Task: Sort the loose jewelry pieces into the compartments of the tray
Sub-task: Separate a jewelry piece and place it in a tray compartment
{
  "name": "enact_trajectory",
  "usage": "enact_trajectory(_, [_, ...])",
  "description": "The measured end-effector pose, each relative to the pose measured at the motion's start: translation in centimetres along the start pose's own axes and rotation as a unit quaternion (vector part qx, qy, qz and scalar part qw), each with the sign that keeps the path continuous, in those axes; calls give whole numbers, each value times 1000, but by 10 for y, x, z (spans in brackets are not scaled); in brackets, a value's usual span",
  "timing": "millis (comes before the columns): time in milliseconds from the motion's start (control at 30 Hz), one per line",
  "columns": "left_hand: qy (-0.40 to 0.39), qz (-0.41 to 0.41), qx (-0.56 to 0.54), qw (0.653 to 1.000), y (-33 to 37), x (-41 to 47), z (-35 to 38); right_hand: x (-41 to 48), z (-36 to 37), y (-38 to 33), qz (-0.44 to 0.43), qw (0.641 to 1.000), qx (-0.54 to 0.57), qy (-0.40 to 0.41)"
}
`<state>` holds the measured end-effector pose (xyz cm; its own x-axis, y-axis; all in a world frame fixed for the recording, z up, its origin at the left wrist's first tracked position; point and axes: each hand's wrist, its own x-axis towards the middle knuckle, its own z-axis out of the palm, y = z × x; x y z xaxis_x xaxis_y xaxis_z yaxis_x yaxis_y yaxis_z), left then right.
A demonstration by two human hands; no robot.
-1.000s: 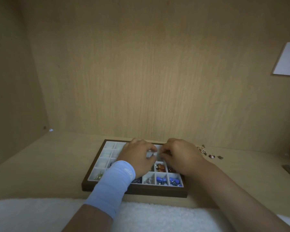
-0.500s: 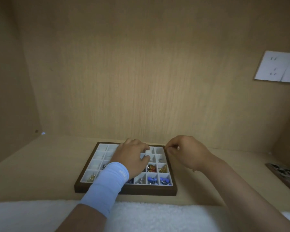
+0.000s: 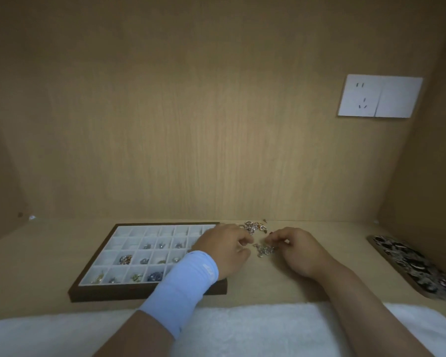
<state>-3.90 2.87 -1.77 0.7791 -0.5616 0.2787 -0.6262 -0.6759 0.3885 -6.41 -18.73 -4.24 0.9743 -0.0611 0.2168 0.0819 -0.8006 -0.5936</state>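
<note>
A: We see the tray [image 3: 98, 296], dark-framed with white compartments, lying flat on the tabletop [image 3: 36, 253] at centre-left. Several compartments in its nearer rows hold small pieces; the far row shows bare white floors.

B: We note the left hand [image 3: 223, 249], wearing a pale blue wrist sleeve [image 3: 183, 287], lying across the tray's right side and reaching past its right edge. Its fingers are curled with the tips close together. Whether they pinch anything we cannot tell.

A: We place the right hand [image 3: 298, 249] on the tabletop just right of the left hand, well clear of the tray. Its thumb and fingers are drawn in around a small silvery tangle of jewelry [image 3: 264, 249] that lies between the two hands. The fingertips touch it; we cannot tell if it is lifted.

B: We mark a second loose cluster [image 3: 255, 226], ring-like pieces in silver and copper tones, on the tabletop just beyond both hands, near the back wall [image 3: 216, 124].

A: At far right we see a dark oblong dish [image 3: 373, 240] filled with mixed dark and pale pieces, well apart from the tray.

B: A white fleecy cloth [image 3: 255, 328] runs along the near edge under both forearms, and a white wall socket [image 3: 380, 95] sits high on the right.
</note>
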Motion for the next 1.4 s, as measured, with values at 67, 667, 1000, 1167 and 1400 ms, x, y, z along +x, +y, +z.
enact_trajectory(67, [-23,-7,6,1000,9,10,9,2,2,0,1,1000,-17,-4])
enact_trajectory(667, [24,-16,44,999,10,22,32,4,1,8,13,998,42,33])
enact_trajectory(1000, [56,-88,-194,975,12,20,27,-6,-5,-12,54,938,344,-5])
enact_trajectory(1167, [86,-97,-344,930,16,19,22,-7,-6,-16,82,920,381,-40])
enact_trajectory(1400, [91,-78,-393,912,12,14,15,-9,-5,-28,76,888,446,-81])
